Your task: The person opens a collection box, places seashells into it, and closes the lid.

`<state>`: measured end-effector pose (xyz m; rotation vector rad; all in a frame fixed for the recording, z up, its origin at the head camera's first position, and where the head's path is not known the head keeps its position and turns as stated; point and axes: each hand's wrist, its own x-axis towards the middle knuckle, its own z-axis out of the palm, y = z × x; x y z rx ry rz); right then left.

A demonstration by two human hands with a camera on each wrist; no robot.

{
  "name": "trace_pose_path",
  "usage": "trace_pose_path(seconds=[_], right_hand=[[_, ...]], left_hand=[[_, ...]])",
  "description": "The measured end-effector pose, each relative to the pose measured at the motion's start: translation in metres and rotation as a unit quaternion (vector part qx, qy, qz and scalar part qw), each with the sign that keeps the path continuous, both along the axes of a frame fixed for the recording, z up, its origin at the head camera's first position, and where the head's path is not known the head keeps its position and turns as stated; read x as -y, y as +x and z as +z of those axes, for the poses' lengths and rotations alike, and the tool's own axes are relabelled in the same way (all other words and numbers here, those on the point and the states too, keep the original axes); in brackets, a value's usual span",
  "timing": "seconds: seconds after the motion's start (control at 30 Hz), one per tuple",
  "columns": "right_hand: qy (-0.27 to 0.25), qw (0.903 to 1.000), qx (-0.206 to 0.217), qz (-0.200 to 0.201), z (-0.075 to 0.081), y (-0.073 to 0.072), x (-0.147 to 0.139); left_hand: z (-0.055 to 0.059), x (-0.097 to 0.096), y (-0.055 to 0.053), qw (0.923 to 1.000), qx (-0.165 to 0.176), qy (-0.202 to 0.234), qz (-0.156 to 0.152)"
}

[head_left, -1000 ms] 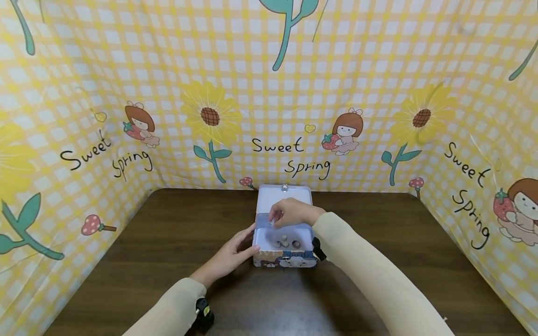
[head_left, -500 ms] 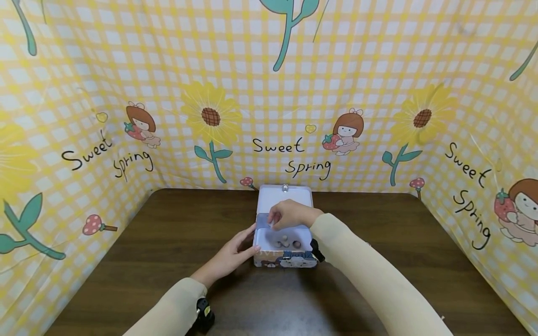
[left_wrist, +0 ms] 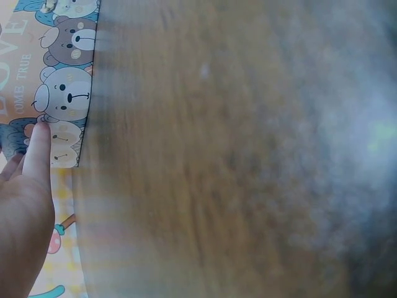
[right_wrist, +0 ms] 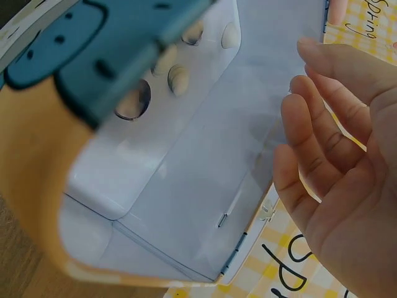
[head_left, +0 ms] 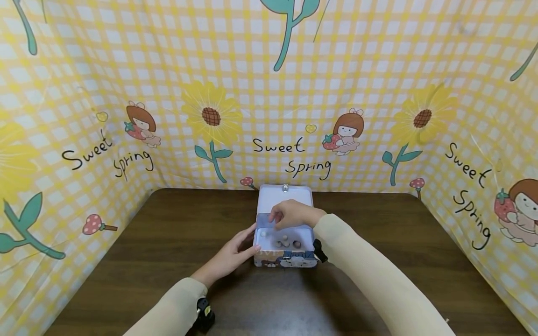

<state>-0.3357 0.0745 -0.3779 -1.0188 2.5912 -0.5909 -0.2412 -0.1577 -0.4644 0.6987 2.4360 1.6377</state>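
A hinged tin box (head_left: 286, 259) printed with cartoon bears stands on the table, its white-lined lid (head_left: 269, 196) tipped back. Inside lie several small, rounded, pale pieces like pebbles or shells (right_wrist: 179, 81); one whitish piece (head_left: 264, 234) sits apart at the left. My left hand (head_left: 231, 252) rests against the box's left side, thumb at the front corner and the other fingers along the side. Over the rear of the box hovers my right hand (head_left: 296, 213). In the right wrist view its fingers are loosely bent, apart from the thumb, with nothing seen between them.
A dark brown wooden table (head_left: 176, 224) surrounds the box. Behind it and at both sides hangs a yellow checked cloth (head_left: 252, 112) with sunflowers. Beyond the right sleeve (head_left: 370, 270), a tiny pale object (head_left: 447, 320) shows at the sleeve's edge.
My right hand has let go of a small pale piece, which now lies at the left inside the box. The left hand and the box stay in place.
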Motion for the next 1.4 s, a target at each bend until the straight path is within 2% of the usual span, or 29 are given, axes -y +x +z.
trace_pose_path(seconds=[0.3,0.73,1.07,1.4], right_hand=[[-0.017,0.9998,0.005,0.002,0.010,0.008,-0.012],[-0.035,0.9994,0.001,0.007,0.018,0.011,-0.040],[-0.052,0.9986,-0.007,0.000,0.018,0.014,-0.065],[-0.072,0.9971,-0.018,-0.019,0.013,0.018,-0.091]], left_hand=[[0.001,-0.002,0.001,0.9999,-0.010,-0.001,0.001],[-0.001,0.000,0.000,1.0000,0.000,-0.002,0.008],[0.001,0.000,0.003,0.9996,0.011,-0.012,0.021],[0.001,0.000,0.002,0.9998,0.004,-0.010,0.018]])
